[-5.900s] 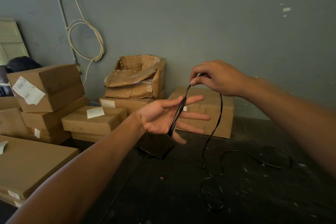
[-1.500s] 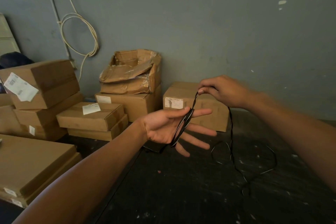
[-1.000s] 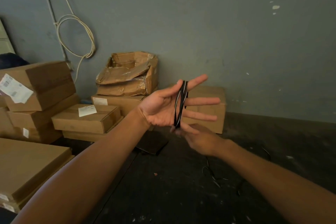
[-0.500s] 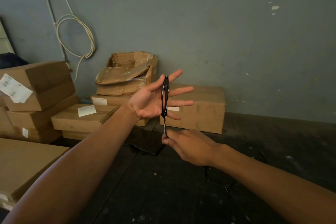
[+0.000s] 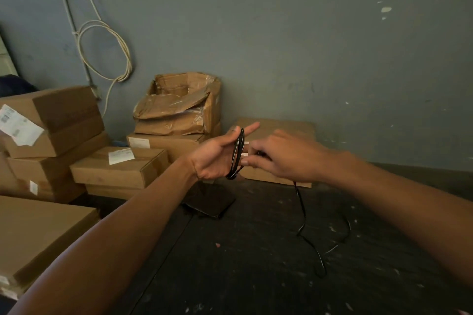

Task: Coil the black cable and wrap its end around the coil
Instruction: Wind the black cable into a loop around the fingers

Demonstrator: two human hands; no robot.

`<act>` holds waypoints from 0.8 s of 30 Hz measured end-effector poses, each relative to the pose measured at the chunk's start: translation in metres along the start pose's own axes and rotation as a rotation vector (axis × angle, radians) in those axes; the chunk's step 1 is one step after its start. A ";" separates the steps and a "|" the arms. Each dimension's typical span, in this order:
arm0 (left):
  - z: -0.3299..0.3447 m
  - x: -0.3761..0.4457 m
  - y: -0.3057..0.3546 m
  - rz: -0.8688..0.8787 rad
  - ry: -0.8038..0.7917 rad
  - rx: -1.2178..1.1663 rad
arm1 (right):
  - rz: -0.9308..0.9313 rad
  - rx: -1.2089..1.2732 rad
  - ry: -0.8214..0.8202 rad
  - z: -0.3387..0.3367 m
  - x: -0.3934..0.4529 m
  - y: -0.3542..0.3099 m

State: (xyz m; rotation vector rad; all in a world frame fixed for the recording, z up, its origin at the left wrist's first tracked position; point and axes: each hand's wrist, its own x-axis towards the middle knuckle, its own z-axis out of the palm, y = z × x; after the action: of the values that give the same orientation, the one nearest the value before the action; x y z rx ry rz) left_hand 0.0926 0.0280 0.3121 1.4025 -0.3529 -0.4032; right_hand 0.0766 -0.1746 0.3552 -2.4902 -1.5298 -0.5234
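Observation:
My left hand [image 5: 216,155] is held out flat at centre, fingers spread, with several turns of the black cable [image 5: 237,153] looped around the fingers. My right hand [image 5: 286,155] sits just right of those fingers, back toward me, pinching the cable close to the coil. The free length of the cable drops from under my right hand and trails in loose curves on the dark floor [image 5: 256,263]. My left fingertips are partly hidden behind my right hand.
Cardboard boxes [image 5: 117,169] are stacked along the left and against the grey wall [image 5: 307,46], one crumpled open box [image 5: 179,105] on top. A flat box [image 5: 277,130] lies right behind my hands. A white cable loop [image 5: 107,51] hangs on the wall.
My right hand has risen from below my left hand to beside its fingers, carrying the cable up around the coil. My left hand shifted right and lower.

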 end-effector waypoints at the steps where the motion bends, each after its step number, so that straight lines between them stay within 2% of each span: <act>1: -0.001 0.001 -0.002 -0.014 0.014 0.018 | 0.003 -0.012 0.014 -0.005 0.002 0.004; 5: 0.002 0.001 -0.005 -0.101 -0.017 0.080 | 0.044 -0.081 -0.005 -0.020 0.007 0.024; 10: 0.012 0.001 -0.002 -0.188 -0.169 0.165 | 0.081 -0.129 0.025 -0.025 0.008 0.042; 16: 0.021 0.004 -0.004 -0.293 -0.316 0.235 | 0.036 -0.165 0.032 -0.040 0.003 0.050; 24: 0.039 -0.004 -0.001 -0.292 -0.537 0.197 | 0.006 -0.170 0.124 -0.030 -0.016 0.083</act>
State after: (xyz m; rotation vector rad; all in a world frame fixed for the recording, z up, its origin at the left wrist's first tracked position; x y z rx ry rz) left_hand 0.0706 -0.0040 0.3162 1.5305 -0.6393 -1.0157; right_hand 0.1378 -0.2357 0.3793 -2.5292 -1.4878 -0.8229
